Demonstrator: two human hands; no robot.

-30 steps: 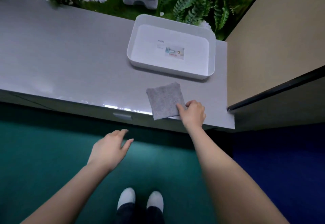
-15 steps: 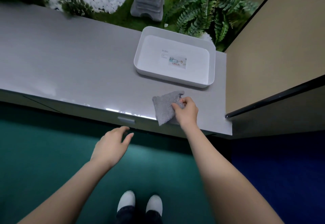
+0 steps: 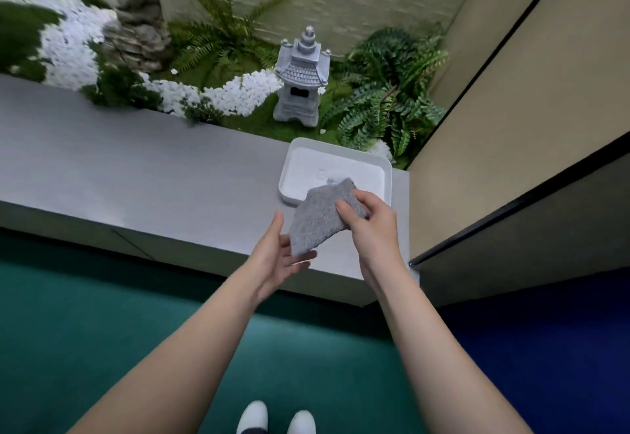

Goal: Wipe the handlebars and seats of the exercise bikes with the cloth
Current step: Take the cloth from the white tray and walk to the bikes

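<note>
Grey cloth (image 3: 318, 220), one; right hand (image 3: 373, 225) pinching, left hand (image 3: 276, 256) beneath.

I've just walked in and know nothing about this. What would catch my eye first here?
Probably the grey cloth in mid-air above the ledge, pinched by the right hand while the open left hand reaches under its lower corner. Behind it sits a white tray, and beyond the ledge a small stone lantern stands among ferns and white pebbles.
</note>
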